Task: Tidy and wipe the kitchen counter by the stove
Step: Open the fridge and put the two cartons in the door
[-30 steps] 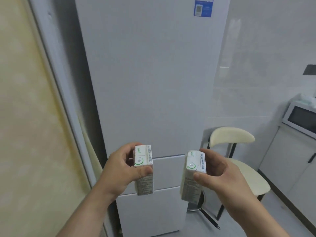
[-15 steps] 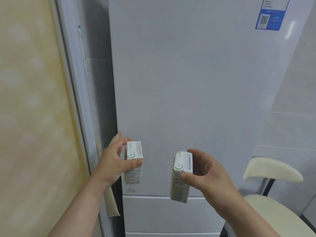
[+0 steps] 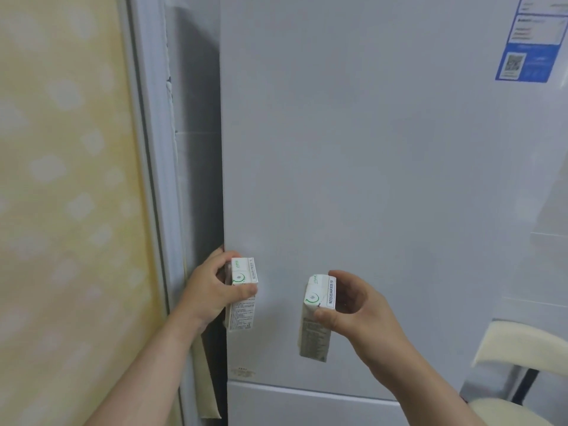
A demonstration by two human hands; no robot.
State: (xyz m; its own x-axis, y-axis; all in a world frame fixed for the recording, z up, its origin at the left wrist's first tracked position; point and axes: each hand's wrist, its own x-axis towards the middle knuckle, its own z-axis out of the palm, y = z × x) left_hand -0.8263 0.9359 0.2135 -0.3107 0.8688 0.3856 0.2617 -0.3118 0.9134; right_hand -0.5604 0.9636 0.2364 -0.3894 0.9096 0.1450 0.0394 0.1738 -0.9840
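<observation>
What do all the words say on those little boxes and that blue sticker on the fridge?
Left carton, in the left hand: green logo and small print, too blurred to read.
Right carton, in the right hand: the same, too blurred to read.
Blue sticker on the fridge: QR code and text lines, too blurred to read.
So nothing can be quoted.

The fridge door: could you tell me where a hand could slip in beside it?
The dark gap between the fridge and the door frame is free above the left hand; lower down a beige sheet crowds it.
</observation>
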